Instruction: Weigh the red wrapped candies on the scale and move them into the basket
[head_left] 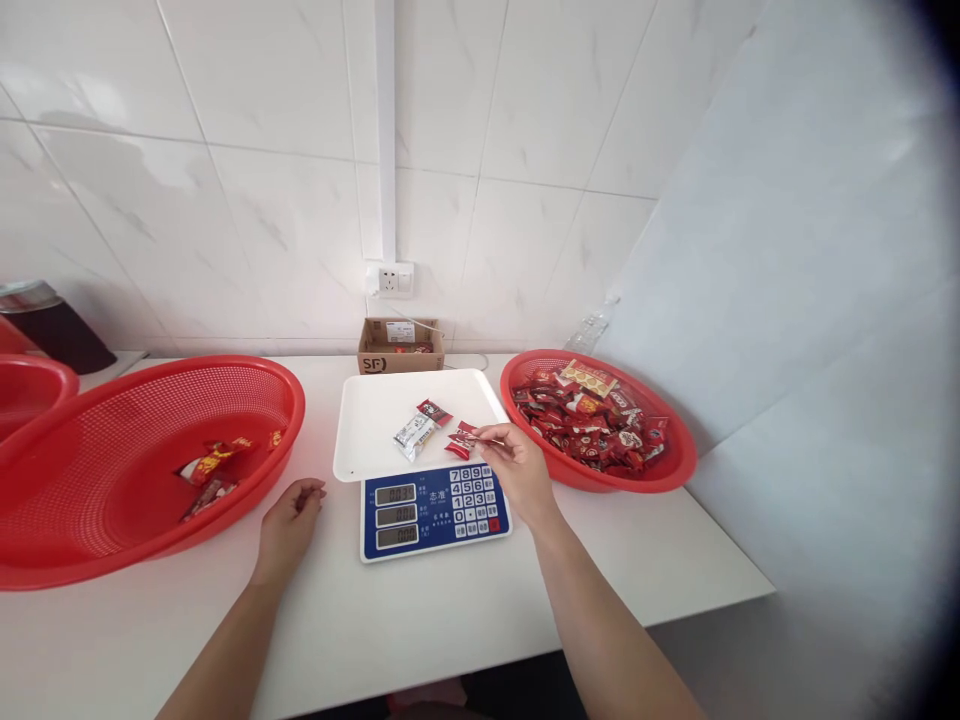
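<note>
A white weighing pan (367,400) sits on a blue-and-white digital scale (442,545). On the pan lie a silver-white wrapped snack (414,437) and a small dark red packet (435,411). My right hand (517,470) reaches over the pan's right front corner, its thumb and fingertips pinching a red candy packet (460,441). Whether that packet touches the pan I cannot tell. On the table left of the scale rests my left hand (291,525), fingers curled in, with nothing visible in it. The scale's displays are lit with digits.
At right a red basket (679,470) holds many red-wrapped candies (585,415). The large red basket (97,470) at left has a few packets (214,465). Behind the scale stand a small cardboard box (375,362) and a wall socket (391,281). A clear bottle (591,327) leans near the right wall.
</note>
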